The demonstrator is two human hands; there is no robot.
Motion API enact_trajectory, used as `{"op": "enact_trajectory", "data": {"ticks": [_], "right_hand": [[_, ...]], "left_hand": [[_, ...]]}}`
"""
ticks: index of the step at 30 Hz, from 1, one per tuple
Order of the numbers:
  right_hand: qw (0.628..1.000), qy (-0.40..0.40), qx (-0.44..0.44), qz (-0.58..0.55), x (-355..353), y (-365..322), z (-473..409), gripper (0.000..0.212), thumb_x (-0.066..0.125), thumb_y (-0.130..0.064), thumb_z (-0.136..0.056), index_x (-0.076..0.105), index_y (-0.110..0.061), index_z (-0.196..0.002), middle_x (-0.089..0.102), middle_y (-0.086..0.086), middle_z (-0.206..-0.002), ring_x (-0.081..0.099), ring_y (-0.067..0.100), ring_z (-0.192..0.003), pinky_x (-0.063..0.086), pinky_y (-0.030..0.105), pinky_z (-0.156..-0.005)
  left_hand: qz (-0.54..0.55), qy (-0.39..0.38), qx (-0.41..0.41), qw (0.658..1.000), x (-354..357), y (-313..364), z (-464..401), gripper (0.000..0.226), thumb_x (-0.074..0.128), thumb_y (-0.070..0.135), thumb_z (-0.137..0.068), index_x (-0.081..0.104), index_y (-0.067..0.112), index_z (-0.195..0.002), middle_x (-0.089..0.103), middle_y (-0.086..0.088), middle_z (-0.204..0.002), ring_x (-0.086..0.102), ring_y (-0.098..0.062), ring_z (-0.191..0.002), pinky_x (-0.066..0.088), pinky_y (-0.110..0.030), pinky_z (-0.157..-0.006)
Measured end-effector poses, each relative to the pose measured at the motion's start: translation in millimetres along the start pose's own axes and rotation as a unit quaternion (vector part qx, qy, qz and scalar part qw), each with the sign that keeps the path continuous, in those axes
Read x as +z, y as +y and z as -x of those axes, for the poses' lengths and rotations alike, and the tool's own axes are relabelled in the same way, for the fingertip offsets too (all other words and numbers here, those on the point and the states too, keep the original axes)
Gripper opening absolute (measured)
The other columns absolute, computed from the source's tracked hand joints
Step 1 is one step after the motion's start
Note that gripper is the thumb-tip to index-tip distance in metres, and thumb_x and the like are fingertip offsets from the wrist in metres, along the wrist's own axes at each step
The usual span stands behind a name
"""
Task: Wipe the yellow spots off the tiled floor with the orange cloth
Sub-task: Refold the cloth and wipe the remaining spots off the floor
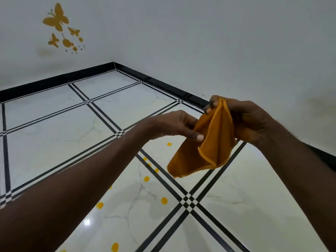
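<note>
Orange cloth hangs between my two hands, up in the air above the tiled floor and touching none of it. My right hand has its fingers closed over the top of the cloth, bunching the upper edge, with the fingertips curled round the far side. My left hand pinches the near side lower down, thumb pressed flat on the fabric, the other fingers behind it. Held this way the cloth is folded loosely along its length. Its long axis runs from the gathered top at my right hand down and to the left, ending in a drooping corner that points at the floor. A stitched hem shows along the front fold.

Below the cloth lie the yellow spots, scattered on the pale marble-look tile beside the crossing black and white stripes. One spot sits just under my left hand. Further off, a black skirting meets the white wall, which bears yellow butterfly stickers.
</note>
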State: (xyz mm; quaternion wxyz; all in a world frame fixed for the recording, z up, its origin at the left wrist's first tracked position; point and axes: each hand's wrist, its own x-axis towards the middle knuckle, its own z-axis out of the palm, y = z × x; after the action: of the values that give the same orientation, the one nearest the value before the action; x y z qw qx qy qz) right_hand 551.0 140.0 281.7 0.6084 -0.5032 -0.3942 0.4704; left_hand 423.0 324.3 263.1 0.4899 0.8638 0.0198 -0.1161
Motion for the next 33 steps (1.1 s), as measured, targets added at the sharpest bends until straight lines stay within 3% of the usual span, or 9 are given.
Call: {"op": "enact_trajectory", "data": {"ticks": [6, 10, 13, 17, 20, 23, 26, 29, 33], "right_hand": [[0.971, 0.206, 0.067, -0.099, -22.7, 34.1, -1.9, 0.012, 0.062, -0.017, -0.092, 0.073, -0.02, -0.094, 0.075, 0.008, -0.107, 0.069, 0.026, -0.101, 0.056, 0.044, -0.086], [0.963, 0.233, 0.1, -0.089, -20.2, 39.2, -2.1, 0.015, 0.06, -0.02, -0.096, 0.072, -0.012, -0.1, 0.072, 0.009, -0.101, 0.068, 0.026, -0.097, 0.056, 0.04, -0.084], [0.946, 0.267, 0.1, -0.154, -17.7, 45.0, 0.1, 0.024, 0.047, -0.026, -0.102, 0.06, -0.009, -0.114, 0.065, 0.013, -0.118, 0.063, 0.029, -0.108, 0.051, 0.045, -0.091], [0.936, 0.205, 0.205, -0.199, -2.8, 81.1, 2.3, 0.057, 0.039, -0.05, -0.102, 0.048, -0.006, -0.138, 0.061, 0.022, -0.134, 0.06, 0.043, -0.121, 0.052, 0.056, -0.091], [0.914, 0.178, 0.232, -0.281, 5.0, 88.5, -1.7, 0.086, 0.028, -0.07, -0.098, 0.049, 0.003, -0.137, 0.062, 0.029, -0.136, 0.058, 0.047, -0.127, 0.045, 0.061, -0.102], [0.908, 0.189, 0.212, -0.309, 3.9, 86.7, -4.7, 0.099, 0.023, -0.076, -0.096, 0.053, 0.009, -0.136, 0.064, 0.028, -0.134, 0.056, 0.042, -0.131, 0.041, 0.054, -0.11], [0.918, 0.175, 0.228, -0.274, 5.1, 88.9, -2.8, 0.085, 0.044, -0.067, -0.095, 0.055, 0.007, -0.135, 0.063, 0.024, -0.136, 0.056, 0.04, -0.134, 0.041, 0.049, -0.115], [0.936, 0.171, 0.234, -0.201, 6.2, 84.5, -1.8, 0.059, 0.067, -0.04, -0.089, 0.059, 0.001, -0.131, 0.072, 0.016, -0.122, 0.066, 0.035, -0.118, 0.051, 0.047, -0.102], [0.94, 0.257, 0.197, -0.111, 0.7, 76.1, -2.1, 0.046, 0.067, -0.006, -0.089, 0.055, -0.004, -0.133, 0.067, 0.019, -0.124, 0.066, 0.033, -0.109, 0.055, 0.044, -0.083]], "left_hand": [[0.003, 0.099, 0.004, 0.995, 5.4, 4.4, 1.5, 0.017, 0.071, 0.03, -0.09, 0.066, 0.017, -0.1, 0.075, 0.003, -0.1, 0.073, -0.012, -0.094, 0.057, -0.029, -0.081], [0.02, 0.081, 0.001, 0.997, 0.5, 24.4, 8.9, 0.03, 0.065, 0.03, -0.093, 0.062, 0.017, -0.12, 0.071, -0.002, -0.117, 0.069, -0.02, -0.108, 0.058, -0.038, -0.091], [0.074, 0.09, 0.01, 0.993, -0.7, 37.6, 14.7, 0.038, 0.065, 0.029, -0.093, 0.058, 0.019, -0.128, 0.069, -0.006, -0.122, 0.068, -0.026, -0.109, 0.06, -0.04, -0.086], [0.114, 0.274, -0.002, 0.955, 7.9, 47.0, 1.7, 0.03, 0.067, 0.03, -0.093, 0.062, 0.015, -0.118, 0.067, -0.004, -0.111, 0.067, -0.022, -0.098, 0.06, -0.031, -0.072], [-0.049, 0.471, -0.05, 0.879, 13.1, 32.1, -14.0, 0.023, 0.066, 0.03, -0.09, 0.061, 0.009, -0.099, 0.063, -0.004, -0.095, 0.062, -0.019, -0.086, 0.058, -0.038, -0.076], [-0.122, 0.497, -0.092, 0.854, 16.2, 18.4, -17.8, 0.026, 0.065, 0.03, -0.089, 0.06, 0.008, -0.101, 0.058, -0.001, -0.087, 0.061, -0.022, -0.088, 0.052, -0.035, -0.076], [-0.014, 0.452, -0.102, 0.886, 9.5, 14.8, -15.6, 0.023, 0.066, 0.03, -0.091, 0.062, 0.008, -0.098, 0.066, -0.008, -0.095, 0.067, -0.028, -0.09, 0.059, -0.042, -0.08], [0.133, 0.374, -0.099, 0.912, 5.3, 19.0, -11.2, 0.01, 0.065, 0.02, -0.095, 0.063, 0.011, -0.09, 0.072, -0.02, -0.097, 0.074, -0.03, -0.079, 0.064, -0.039, -0.069], [0.133, 0.419, -0.074, 0.895, 0.3, 10.8, -11.6, 0.028, 0.067, 0.016, -0.093, 0.06, 0.009, -0.119, 0.07, -0.013, -0.093, 0.073, -0.02, -0.074, 0.061, -0.028, -0.057]]}}
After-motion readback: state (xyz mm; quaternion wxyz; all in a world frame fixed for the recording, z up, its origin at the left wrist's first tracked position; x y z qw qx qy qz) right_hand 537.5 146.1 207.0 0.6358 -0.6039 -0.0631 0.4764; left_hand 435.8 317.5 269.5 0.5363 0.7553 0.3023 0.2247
